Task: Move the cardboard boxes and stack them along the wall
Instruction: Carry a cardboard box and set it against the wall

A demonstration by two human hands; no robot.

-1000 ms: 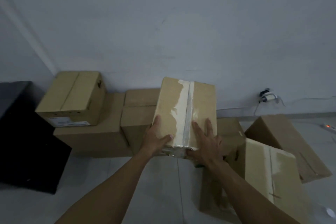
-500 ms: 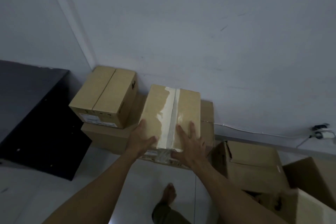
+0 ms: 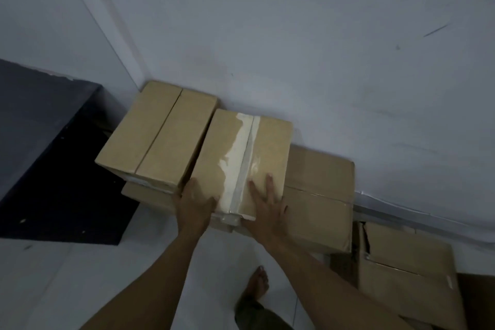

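1. Cardboard taped box (image 3: 241,158) sat atop a lower box (image 3: 318,195) by the wall (image 3: 294,48), just right of an untaped box (image 3: 158,136).
2. Left grip (image 3: 195,203) clasped its near-left corner.
3. Right grip (image 3: 267,206) lay flat on top, fingers straight.

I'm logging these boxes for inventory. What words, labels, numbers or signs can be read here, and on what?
No text is readable.
Pale label strip on the untaped brown cardboard box front: too blurred to read.
Brown cardboard box with white tape, gripped by the left hand, right hand resting on top: no print shows.
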